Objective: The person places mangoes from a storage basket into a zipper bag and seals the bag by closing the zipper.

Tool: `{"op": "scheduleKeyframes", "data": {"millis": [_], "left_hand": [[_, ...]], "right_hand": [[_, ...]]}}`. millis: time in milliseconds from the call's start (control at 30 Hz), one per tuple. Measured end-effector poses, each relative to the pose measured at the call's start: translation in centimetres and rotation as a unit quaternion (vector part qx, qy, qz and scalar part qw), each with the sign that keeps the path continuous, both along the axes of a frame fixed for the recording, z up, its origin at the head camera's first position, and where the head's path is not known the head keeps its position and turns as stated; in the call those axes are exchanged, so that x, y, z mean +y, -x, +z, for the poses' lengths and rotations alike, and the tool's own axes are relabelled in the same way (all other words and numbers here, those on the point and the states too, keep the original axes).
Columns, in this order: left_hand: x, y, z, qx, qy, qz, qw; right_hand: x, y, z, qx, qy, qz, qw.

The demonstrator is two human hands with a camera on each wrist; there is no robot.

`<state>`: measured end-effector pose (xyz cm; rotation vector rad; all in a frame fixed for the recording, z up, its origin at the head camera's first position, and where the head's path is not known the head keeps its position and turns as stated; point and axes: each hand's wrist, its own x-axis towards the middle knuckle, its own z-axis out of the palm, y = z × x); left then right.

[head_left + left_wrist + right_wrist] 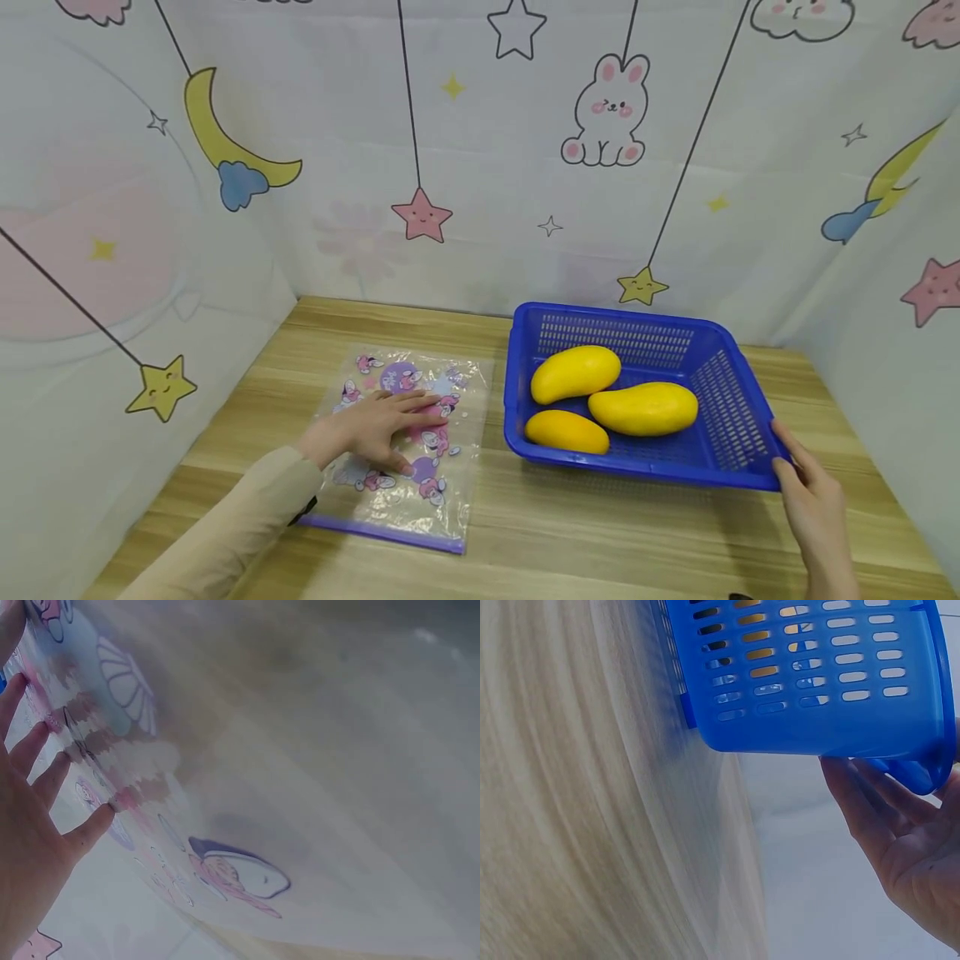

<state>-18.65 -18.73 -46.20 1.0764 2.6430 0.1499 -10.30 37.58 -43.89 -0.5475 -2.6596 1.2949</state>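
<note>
My left hand lies with fingers spread on a clear plastic zip bag printed with pink and purple cartoon figures. The bag is flat on the table, its purple zip edge towards me. In the left wrist view, the fingertips touch the printed film. With my right hand I grip the near right corner of a blue plastic basket, thumb at the rim. Fingers show beneath that rim in the right wrist view. Three yellow mangoes lie in the basket, towards its left side.
The wood-grain table is bounded at the back and both sides by white cloth with cartoon prints. The basket stands right of the bag, near the back cloth. A small dark object shows at the bottom edge.
</note>
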Motion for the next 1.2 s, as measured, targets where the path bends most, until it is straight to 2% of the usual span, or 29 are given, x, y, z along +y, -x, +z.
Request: {"op": "scheduleKeyframes", "data": {"millis": [533,733,1200], "left_hand": [[-0.02,-0.02,-0.48,-0.015,0.006,0.026,0.9995],[-0.07,-0.34,-0.37,-0.007,0.009,0.033,0.9994],[0.20,-0.69,0.10,-0.014,0.006,0.057,0.9982]], "right_hand": [[0.06,-0.11,-0.11,0.003,-0.002,0.017,1.000],[-0.06,-0.09,-0.14,0.002,0.001,0.013,1.000],[-0.09,-0.14,-0.14,0.005,0.002,0.008,1.000]]}}
